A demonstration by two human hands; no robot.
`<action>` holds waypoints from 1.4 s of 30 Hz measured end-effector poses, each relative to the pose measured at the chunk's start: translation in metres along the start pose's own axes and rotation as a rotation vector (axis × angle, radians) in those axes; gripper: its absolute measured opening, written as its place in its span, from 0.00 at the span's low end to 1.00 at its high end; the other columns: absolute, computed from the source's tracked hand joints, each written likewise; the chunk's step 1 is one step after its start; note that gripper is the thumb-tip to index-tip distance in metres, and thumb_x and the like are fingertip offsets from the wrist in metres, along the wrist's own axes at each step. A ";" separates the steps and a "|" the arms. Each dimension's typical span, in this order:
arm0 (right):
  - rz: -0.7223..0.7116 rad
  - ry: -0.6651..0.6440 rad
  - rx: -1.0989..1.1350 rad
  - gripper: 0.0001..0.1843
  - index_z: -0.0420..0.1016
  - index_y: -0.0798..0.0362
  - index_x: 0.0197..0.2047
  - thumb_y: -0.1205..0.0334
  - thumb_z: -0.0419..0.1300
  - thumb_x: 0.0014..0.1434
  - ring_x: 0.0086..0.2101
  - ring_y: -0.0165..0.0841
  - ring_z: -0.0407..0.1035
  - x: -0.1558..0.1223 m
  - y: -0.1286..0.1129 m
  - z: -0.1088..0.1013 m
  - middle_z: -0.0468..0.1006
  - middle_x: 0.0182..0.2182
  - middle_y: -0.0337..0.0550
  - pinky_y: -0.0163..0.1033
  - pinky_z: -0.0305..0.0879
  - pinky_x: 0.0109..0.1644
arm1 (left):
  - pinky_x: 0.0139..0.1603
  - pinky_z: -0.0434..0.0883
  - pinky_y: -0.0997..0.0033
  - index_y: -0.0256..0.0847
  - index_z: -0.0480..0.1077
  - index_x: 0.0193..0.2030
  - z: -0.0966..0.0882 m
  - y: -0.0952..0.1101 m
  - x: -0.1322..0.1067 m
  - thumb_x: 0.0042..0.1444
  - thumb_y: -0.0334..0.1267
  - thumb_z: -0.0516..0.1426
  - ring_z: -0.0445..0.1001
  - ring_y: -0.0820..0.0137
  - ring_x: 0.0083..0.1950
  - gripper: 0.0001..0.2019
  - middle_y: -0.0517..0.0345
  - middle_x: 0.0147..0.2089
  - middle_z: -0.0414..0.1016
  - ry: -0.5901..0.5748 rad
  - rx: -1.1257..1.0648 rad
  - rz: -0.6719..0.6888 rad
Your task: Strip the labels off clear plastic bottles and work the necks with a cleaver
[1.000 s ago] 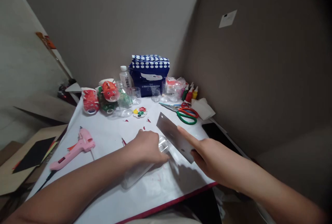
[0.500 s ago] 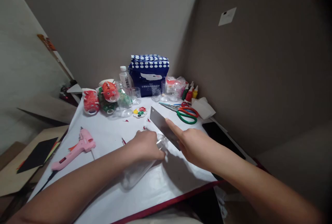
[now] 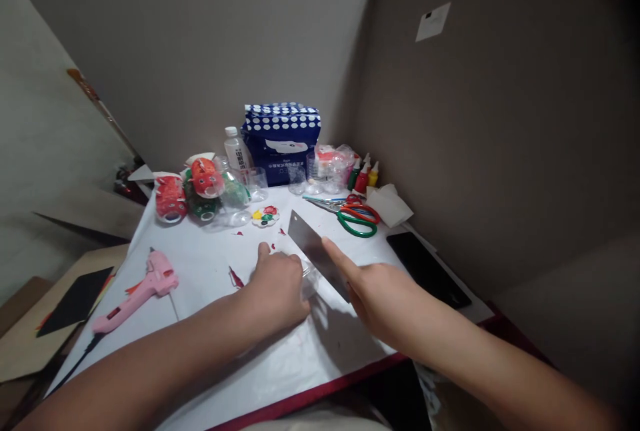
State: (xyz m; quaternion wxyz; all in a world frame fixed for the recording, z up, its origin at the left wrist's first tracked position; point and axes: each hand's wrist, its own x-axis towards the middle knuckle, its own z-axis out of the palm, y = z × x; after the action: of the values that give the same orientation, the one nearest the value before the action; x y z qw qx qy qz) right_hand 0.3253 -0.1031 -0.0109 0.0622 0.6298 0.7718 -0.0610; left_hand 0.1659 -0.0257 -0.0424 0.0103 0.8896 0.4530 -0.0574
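Note:
My left hand [image 3: 280,288] is closed around a clear plastic bottle [image 3: 309,282] lying on the white table; most of the bottle is hidden under the hand and forearm. In my right hand [image 3: 373,291] is a cleaver [image 3: 316,248] with a wide grey blade, its handle covered by my fingers. The index finger lies stretched along the blade's back. The blade slants over the table just right of the bottle; whether the two touch, I cannot tell. Small red scraps [image 3: 235,278] lie left of my left hand.
A pink glue gun [image 3: 145,291] lies at left. Behind stand red and green painted bottle figures [image 3: 204,181], a blue package [image 3: 283,144] and paint bottles [image 3: 363,178]. Scissors [image 3: 356,221], a paint palette [image 3: 265,216] and a black phone [image 3: 427,268] lie on the table [image 3: 200,378].
My left hand has turned and the bottle with it, so less of its body shows. The cleaver stays in my right hand, barely shifted. The whole view has moved slightly.

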 end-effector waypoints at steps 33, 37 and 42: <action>0.024 0.201 0.448 0.43 0.37 0.45 0.70 0.72 0.49 0.55 0.17 0.27 0.51 -0.018 0.019 0.033 0.53 0.17 0.27 0.33 0.43 0.25 | 0.41 0.66 0.54 0.37 0.71 0.38 -0.006 -0.017 0.005 0.47 0.67 0.46 0.72 0.47 0.41 0.33 0.42 0.36 0.77 -0.138 -0.111 0.003; 0.020 0.192 0.425 0.41 0.37 0.46 0.70 0.71 0.49 0.56 0.17 0.28 0.52 -0.020 0.019 0.030 0.54 0.16 0.27 0.33 0.44 0.25 | 0.40 0.67 0.55 0.38 0.71 0.38 0.000 -0.019 0.008 0.45 0.68 0.46 0.73 0.47 0.41 0.34 0.43 0.37 0.77 -0.122 -0.117 -0.008; 0.013 0.208 0.363 0.40 0.37 0.47 0.70 0.70 0.48 0.58 0.18 0.30 0.57 -0.021 0.017 0.031 0.64 0.18 0.32 0.33 0.46 0.25 | 0.38 0.68 0.57 0.39 0.72 0.38 -0.002 -0.018 0.009 0.44 0.66 0.49 0.74 0.49 0.41 0.32 0.43 0.38 0.77 -0.143 -0.137 -0.033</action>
State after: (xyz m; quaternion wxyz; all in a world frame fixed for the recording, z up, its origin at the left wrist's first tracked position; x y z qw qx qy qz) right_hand 0.3472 -0.1255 -0.0378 -0.1320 0.6385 0.7464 -0.1335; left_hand 0.1562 -0.0079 -0.0409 0.1026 0.8730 0.4684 -0.0897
